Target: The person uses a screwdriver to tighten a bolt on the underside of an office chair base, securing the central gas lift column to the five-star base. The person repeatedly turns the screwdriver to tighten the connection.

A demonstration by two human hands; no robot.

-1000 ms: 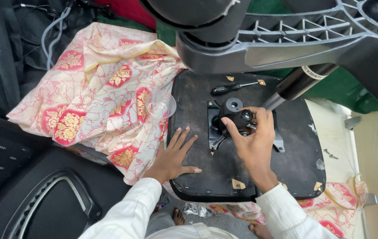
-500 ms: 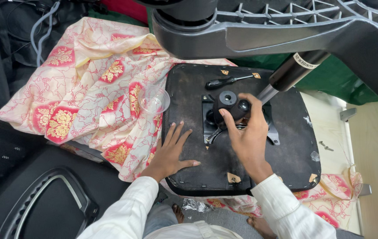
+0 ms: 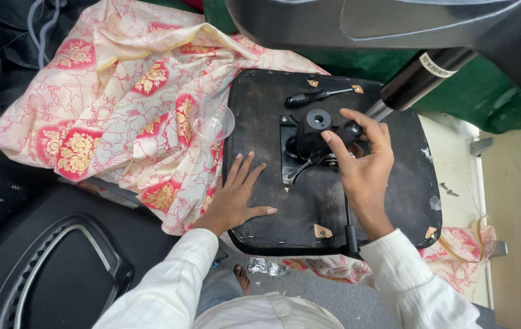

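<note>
An upturned black chair seat (image 3: 394, 195) lies on a patterned cloth. At its middle sits a black metal tilt mechanism (image 3: 309, 137) with a round socket on top. My right hand (image 3: 364, 167) grips the knob at the side of this mechanism, thumb and fingers wrapped around it. My left hand (image 3: 236, 198) lies flat, fingers spread, on the seat's left edge. A black-handled screwdriver (image 3: 315, 96) rests on the seat just beyond the mechanism.
A cream and red floral cloth (image 3: 120, 109) spreads to the left, with a clear plastic cup (image 3: 212, 120) on it. A gas-lift cylinder (image 3: 419, 76) and a chair base hang above. A black chair back (image 3: 47, 268) lies lower left. Small screws (image 3: 448, 190) lie at right.
The view has drawn closer and shifted. My right hand has slid from the mechanism's top to its right side, onto the knob. My left hand stays flat on the seat.
</note>
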